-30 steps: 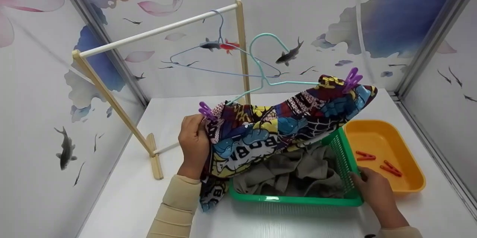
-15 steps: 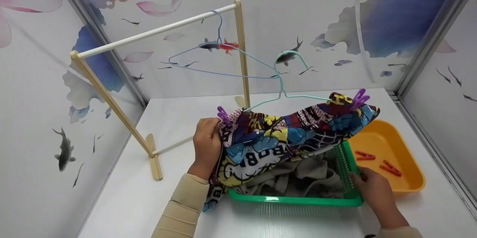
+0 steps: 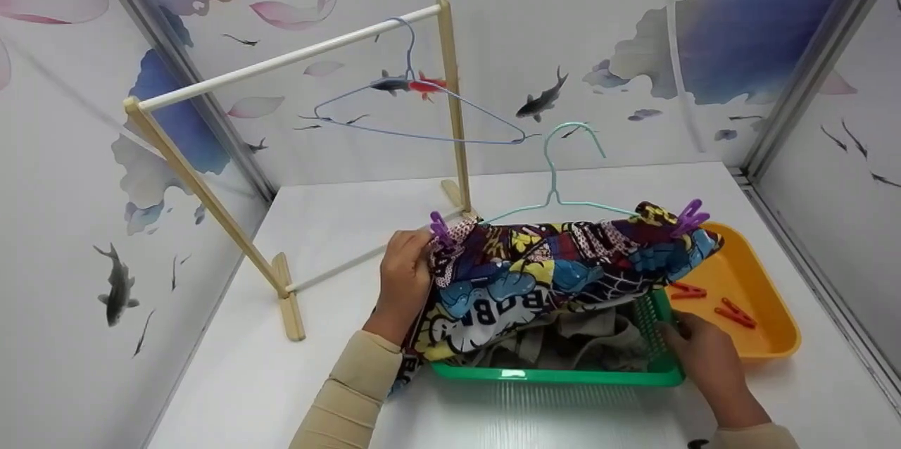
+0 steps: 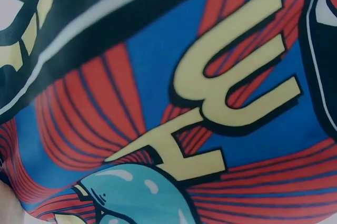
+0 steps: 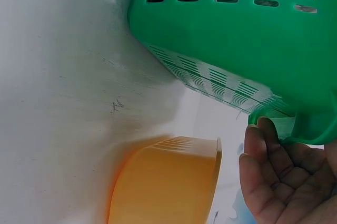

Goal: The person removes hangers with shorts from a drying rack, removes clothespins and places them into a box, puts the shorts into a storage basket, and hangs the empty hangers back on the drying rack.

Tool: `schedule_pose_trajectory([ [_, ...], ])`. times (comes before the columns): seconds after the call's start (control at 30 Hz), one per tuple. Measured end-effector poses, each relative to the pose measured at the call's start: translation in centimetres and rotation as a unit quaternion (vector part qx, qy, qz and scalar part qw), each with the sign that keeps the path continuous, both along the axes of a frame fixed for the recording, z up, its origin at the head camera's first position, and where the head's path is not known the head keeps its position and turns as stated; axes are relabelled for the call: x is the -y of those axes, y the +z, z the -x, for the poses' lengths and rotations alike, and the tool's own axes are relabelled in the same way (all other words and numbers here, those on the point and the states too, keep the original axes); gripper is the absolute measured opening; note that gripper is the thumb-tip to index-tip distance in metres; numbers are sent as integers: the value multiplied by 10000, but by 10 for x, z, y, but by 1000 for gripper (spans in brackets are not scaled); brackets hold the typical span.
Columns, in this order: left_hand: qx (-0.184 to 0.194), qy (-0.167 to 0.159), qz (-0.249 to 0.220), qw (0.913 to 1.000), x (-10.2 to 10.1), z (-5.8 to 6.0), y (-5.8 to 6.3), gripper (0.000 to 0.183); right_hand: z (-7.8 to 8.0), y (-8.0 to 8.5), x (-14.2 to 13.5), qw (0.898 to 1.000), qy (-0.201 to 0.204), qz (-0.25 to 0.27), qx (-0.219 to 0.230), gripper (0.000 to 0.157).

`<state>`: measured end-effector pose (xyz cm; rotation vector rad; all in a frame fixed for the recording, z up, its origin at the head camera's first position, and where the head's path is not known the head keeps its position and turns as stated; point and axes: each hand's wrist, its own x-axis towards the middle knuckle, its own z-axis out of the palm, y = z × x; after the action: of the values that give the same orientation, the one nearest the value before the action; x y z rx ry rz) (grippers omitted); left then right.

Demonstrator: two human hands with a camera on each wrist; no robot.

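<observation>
My left hand grips the left end of a garment with a colourful comic print. It hangs from a mint-green wire hanger, and purple clothespins clip it at both ends. Its cloth fills the left wrist view and hides the hand's work there. The garment is spread over a green plastic basket that holds crumpled grey-green cloth. My right hand holds the basket's right rim; in the right wrist view its fingers curl under that rim.
A drying rack with a white bar and wooden legs stands at the back left. One blue wire hanger hangs from it. Right of the basket sits a yellow tray with red clothespins. Printed wall panels enclose the white table.
The left hand has moved right and slightly down with the hanger and garment, which now hang lower and more level over the basket. My right hand has stayed on the basket rim.
</observation>
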<state>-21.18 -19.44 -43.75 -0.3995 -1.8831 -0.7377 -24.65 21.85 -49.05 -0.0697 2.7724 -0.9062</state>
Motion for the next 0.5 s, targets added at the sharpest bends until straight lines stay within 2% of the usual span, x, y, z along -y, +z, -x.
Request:
schedule_pose_trajectory([
  [0.2,287,-94,240,9993,-4,-1,-7,17,-2,-1,-1,9999,43,103,-94,48],
  [0.5,442,-58,454,9980,-7,-3,-17,16,-1,-3,-3,9998,53,161,-86,49],
])
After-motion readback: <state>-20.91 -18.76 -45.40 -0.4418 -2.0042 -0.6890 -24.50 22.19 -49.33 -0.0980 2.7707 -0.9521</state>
